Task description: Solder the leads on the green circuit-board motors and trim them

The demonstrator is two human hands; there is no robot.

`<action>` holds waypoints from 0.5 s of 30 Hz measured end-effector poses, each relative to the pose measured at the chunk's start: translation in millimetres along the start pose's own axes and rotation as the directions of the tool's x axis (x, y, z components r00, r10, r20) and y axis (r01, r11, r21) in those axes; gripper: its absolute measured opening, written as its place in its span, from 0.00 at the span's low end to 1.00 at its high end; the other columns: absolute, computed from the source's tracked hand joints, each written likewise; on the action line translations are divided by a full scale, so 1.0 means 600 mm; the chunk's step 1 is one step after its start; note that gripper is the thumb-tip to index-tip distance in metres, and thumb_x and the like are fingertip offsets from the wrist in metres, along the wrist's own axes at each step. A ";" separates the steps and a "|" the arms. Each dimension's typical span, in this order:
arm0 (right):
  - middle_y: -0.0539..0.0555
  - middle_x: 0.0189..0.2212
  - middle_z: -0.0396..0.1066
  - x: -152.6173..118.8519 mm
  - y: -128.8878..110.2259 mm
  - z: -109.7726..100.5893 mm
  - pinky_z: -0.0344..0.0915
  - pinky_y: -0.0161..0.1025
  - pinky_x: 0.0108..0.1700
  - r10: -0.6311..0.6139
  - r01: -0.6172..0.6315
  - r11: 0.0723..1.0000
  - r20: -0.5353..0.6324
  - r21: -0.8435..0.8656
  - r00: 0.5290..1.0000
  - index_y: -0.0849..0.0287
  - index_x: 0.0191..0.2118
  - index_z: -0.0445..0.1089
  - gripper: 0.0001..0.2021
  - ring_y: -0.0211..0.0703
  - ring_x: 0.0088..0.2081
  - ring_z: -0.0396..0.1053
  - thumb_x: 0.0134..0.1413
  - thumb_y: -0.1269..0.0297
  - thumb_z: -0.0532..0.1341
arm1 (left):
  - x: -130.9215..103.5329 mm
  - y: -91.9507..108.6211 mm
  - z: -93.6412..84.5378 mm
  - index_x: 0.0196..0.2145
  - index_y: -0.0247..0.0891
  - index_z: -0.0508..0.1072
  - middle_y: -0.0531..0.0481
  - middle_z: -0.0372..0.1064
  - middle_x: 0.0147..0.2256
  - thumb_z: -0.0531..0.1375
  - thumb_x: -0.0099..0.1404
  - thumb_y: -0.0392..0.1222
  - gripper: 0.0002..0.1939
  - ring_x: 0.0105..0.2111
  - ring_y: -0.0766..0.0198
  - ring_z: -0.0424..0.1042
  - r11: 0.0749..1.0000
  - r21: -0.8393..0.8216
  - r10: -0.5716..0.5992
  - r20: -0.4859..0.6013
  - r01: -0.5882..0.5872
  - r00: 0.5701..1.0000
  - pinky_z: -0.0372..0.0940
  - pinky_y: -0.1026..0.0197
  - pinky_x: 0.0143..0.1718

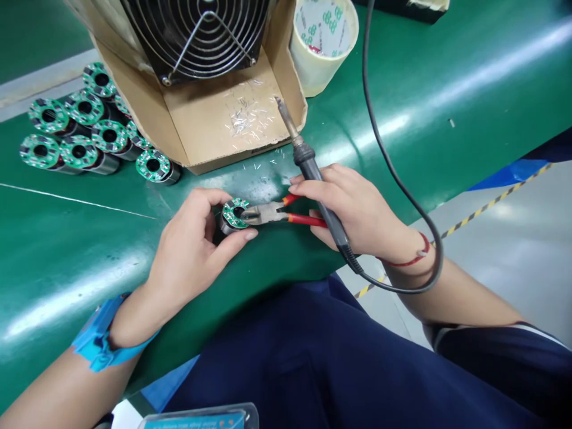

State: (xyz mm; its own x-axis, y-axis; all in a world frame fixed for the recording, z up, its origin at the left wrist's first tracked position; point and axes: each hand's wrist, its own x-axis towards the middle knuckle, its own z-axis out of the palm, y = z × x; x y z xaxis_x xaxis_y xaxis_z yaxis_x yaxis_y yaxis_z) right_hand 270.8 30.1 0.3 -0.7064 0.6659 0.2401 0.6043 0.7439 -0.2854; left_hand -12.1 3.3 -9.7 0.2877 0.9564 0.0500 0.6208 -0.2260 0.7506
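My left hand (192, 244) is closed around a small metal motor with a round green circuit board (232, 213) on top, thumb in front and forefinger behind. My right hand (353, 205) grips red-handled cutting pliers (268, 213), whose jaws lie over the board's right side near its centre hole. Across the same hand rests a soldering iron (319, 185), its metal tip pointing up and away toward the box. Whether the plier jaws touch a pin is too small to tell.
Several similar motors (80, 152) stand at the left. Behind my hands, a cardboard box (196, 113) holds a black fan (201, 36) and clipped wire bits (243, 119). A tape roll (324, 44) stands beside it. The iron's cable (379, 131) loops over my right wrist.
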 end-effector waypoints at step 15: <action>0.59 0.36 0.74 0.035 -0.008 0.004 0.64 0.45 0.37 0.284 -0.313 0.916 -0.148 -0.252 0.947 0.63 0.55 0.72 0.17 0.51 0.37 0.70 0.69 0.59 0.57 | 0.002 -0.001 -0.048 0.55 0.43 0.69 0.57 0.60 0.31 0.69 0.66 0.47 0.24 0.24 0.76 0.58 0.986 0.162 0.054 -0.148 -0.030 0.987 0.57 0.67 0.27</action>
State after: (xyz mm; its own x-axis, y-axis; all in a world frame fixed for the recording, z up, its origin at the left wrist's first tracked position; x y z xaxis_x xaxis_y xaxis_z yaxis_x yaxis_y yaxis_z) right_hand 251.9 40.2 4.5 -0.4433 0.8503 0.2838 0.8676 0.4866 -0.1027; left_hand -33.3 10.1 8.8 0.2099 0.9595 0.1879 0.7220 -0.2817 0.6320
